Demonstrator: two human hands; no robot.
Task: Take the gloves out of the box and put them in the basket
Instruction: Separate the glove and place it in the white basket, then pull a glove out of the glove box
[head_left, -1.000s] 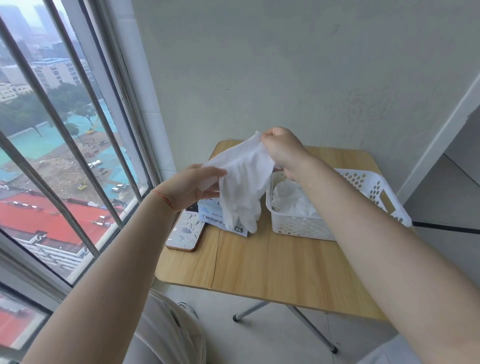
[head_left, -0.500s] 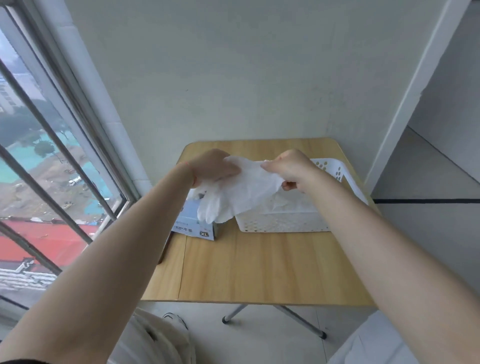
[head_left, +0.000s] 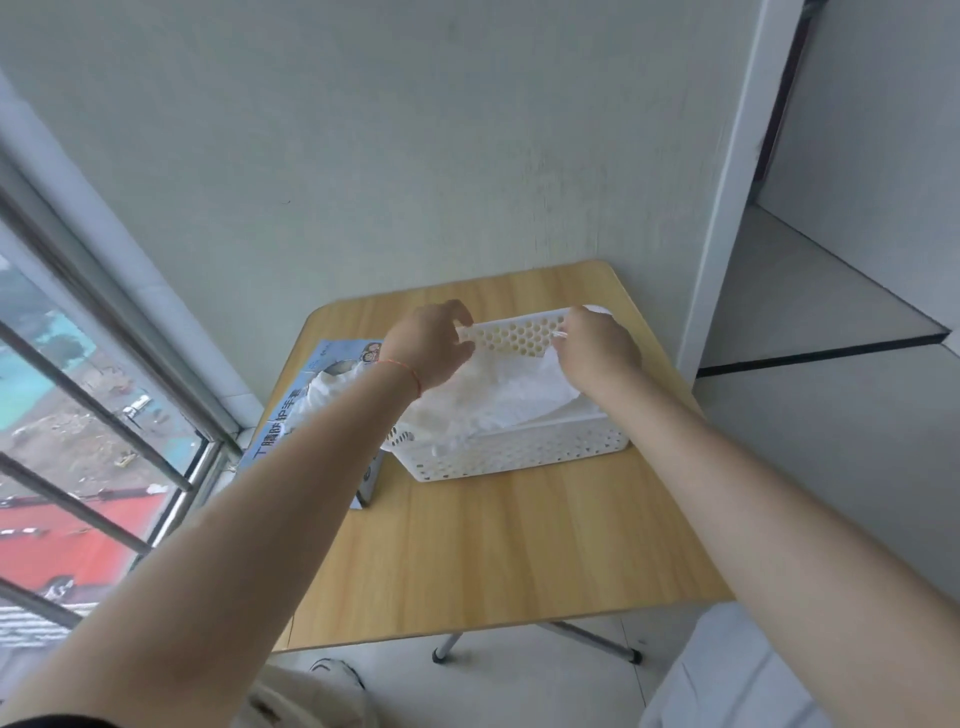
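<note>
My left hand and my right hand were both over the far half of the basket, fingers curled down. The right pinched a corner of a white glove between thumb and fingers; the left looked to be pinching the other end of it, though my knuckles hid the fingertips and I could not tell for sure. The glove hung between the two hands, sagging onto the white heap already inside the basket. So I judged this glove as good as delivered, with only the letting go left. The heap under it was crumpled; it seemed several gloves, but I could not count them apart. Just beside the basket, to its left, lay the blue box, one box, with more white gloves bulging from its opening, so the job was not finished. How many were left inside I could not see. One basket and one box stood on the wooden table.
</note>
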